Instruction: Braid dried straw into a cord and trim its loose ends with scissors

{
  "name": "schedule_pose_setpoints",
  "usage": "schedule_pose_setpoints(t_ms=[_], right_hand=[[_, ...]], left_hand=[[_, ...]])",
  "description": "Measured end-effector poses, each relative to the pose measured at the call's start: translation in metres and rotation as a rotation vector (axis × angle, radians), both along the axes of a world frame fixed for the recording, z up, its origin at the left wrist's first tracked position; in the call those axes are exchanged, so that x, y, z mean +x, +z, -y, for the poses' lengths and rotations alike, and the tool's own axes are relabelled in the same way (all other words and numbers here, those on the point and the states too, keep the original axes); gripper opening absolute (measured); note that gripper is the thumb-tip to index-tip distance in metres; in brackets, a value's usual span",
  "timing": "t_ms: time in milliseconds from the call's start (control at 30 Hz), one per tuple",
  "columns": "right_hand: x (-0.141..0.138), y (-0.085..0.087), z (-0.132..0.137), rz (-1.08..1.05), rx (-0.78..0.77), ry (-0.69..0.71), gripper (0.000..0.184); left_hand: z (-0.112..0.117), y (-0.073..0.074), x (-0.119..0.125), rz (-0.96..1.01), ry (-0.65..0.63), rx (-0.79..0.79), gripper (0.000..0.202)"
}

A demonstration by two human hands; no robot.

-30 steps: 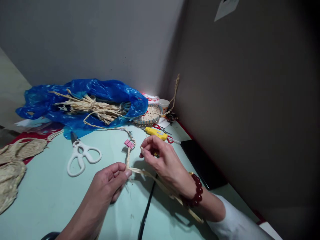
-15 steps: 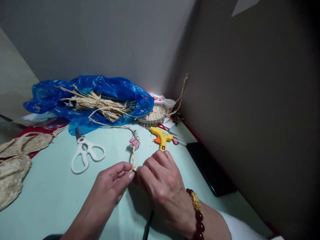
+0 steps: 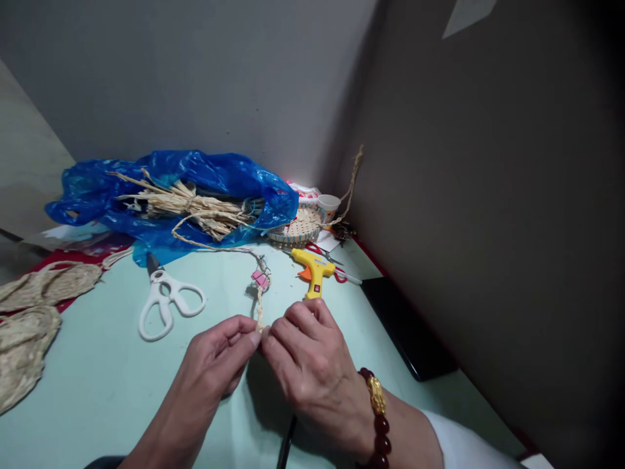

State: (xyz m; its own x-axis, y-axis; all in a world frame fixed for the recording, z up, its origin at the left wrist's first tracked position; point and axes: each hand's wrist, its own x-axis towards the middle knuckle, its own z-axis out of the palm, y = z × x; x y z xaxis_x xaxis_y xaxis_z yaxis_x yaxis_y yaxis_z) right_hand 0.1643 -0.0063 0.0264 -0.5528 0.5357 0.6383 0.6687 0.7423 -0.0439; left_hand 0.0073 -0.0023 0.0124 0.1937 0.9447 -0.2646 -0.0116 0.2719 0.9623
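A thin pale straw braid [image 3: 260, 307] runs down the table to my fingers. My left hand [image 3: 222, 365] pinches its near end between thumb and forefinger. Right beside it, my right hand [image 3: 310, 365] is closed with its fingertips at the same spot; its fingers hide most of what they grip. A pink binder clip [image 3: 260, 280] is fastened on the braid a little beyond my hands. From the clip a twisted cord [image 3: 219, 248] leads back toward a bundle of dry straw [image 3: 195, 205].
White-handled scissors [image 3: 168, 299] lie to the left, near flat woven straw pieces [image 3: 29, 352]. A yellow glue gun [image 3: 314, 268] sits just past my right hand. Behind are a blue plastic bag [image 3: 195, 163], a round basket [image 3: 297, 228] and a paper cup [image 3: 329, 204]. A black tablet-like slab [image 3: 410, 332] lies right.
My right hand has shifted slightly left and its fingertips have closed in on the left ones. Less of the braid's near end shows between them. The view has moved a little.
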Motion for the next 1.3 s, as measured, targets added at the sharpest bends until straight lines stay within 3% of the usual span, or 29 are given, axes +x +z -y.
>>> schedule_pose_setpoints(t_ms=[400, 767, 833, 967, 1133, 1200, 1300], right_hand=[[0.005, -0.002, -0.003, -0.081, -0.18, -0.092, 0.021], [-0.001, 0.001, 0.002, -0.041, -0.039, -0.003, 0.026], [0.001, 0.003, 0.002, -0.06, -0.126, 0.0, 0.022], [0.008, 0.008, -0.003, -0.258, -0.473, -0.081, 0.013], [0.015, 0.014, -0.016, -0.238, -0.932, -0.027, 0.026], [0.016, 0.014, -0.018, -0.2, -0.909, -0.002, 0.032], [0.015, 0.015, -0.014, -0.13, -0.737, -0.05, 0.024]], left_hand=[[-0.007, -0.01, -0.002, 0.075, 0.007, -0.094, 0.031], [-0.001, -0.005, 0.002, 0.089, 0.078, -0.116, 0.026], [-0.001, -0.004, 0.001, 0.07, 0.083, -0.124, 0.029], [0.0, -0.001, -0.001, 0.049, 0.093, -0.106, 0.032], [0.001, 0.002, -0.001, -0.001, 0.125, -0.071, 0.028], [0.0, 0.002, -0.001, -0.044, 0.118, -0.046, 0.029], [-0.001, 0.0, 0.0, -0.127, 0.113, -0.012, 0.031]])
